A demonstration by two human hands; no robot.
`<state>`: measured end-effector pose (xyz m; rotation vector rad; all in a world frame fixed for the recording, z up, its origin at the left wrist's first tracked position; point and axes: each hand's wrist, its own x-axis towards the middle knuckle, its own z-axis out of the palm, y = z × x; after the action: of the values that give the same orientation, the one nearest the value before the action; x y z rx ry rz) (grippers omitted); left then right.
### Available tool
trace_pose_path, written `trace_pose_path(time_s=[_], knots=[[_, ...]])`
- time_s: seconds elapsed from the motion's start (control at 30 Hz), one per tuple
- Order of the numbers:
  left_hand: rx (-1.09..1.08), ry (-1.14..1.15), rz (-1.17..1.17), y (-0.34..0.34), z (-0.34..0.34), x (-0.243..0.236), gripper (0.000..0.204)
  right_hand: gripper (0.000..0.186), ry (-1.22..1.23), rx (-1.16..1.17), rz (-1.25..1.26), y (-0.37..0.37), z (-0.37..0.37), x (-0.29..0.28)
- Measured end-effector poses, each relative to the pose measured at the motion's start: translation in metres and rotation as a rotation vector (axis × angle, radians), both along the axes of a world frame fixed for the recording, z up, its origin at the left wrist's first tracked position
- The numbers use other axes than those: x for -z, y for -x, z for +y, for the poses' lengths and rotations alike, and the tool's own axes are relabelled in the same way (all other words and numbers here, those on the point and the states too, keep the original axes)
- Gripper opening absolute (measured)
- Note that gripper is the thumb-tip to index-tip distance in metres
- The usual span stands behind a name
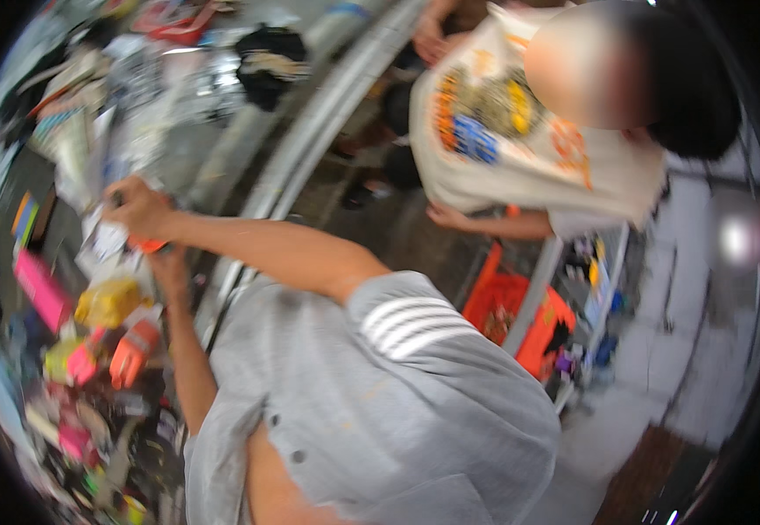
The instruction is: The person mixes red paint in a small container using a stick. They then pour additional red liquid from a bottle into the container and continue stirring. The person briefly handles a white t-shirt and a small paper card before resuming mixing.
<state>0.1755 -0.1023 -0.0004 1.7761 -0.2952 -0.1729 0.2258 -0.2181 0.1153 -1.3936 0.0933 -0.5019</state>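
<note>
Both of my arms reach to the left over a belt heaped with mixed waste. My right hand is closed, with a small dark thing showing at its fingers. Just below it, my left hand is partly hidden and smeared by motion. A bright orange piece shows between the two hands; which of them holds it is unclear. White crumpled sheets lie beside them. Nearby are a yellow bag, a pink block and an orange-red piece.
A metal rail runs along the belt's edge. Beyond it stands another person in a printed cream apron. An orange container with a grey frame sits behind me to the right. Black cloth-like waste lies at the far end.
</note>
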Motion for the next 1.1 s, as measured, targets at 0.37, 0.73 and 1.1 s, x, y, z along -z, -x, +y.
trace_pose_path(time_s=[0.37, 0.73, 1.1], knots=[[-0.147, 0.096, -0.053, -0.002, -0.023, -0.053, 0.085, 0.026, -0.240, -0.284, 0.099, -0.012, -0.048, -0.101], [-0.010, 0.009, -0.011, -0.011, -0.013, -0.064, 0.083, 0.020, 0.032, -0.234, 0.127, -0.008, -0.032, -0.074], [0.138, -0.052, -0.166, -0.025, -0.006, -0.066, 0.079, 0.022, 0.403, -0.454, 0.067, 0.010, -0.040, -0.065]])
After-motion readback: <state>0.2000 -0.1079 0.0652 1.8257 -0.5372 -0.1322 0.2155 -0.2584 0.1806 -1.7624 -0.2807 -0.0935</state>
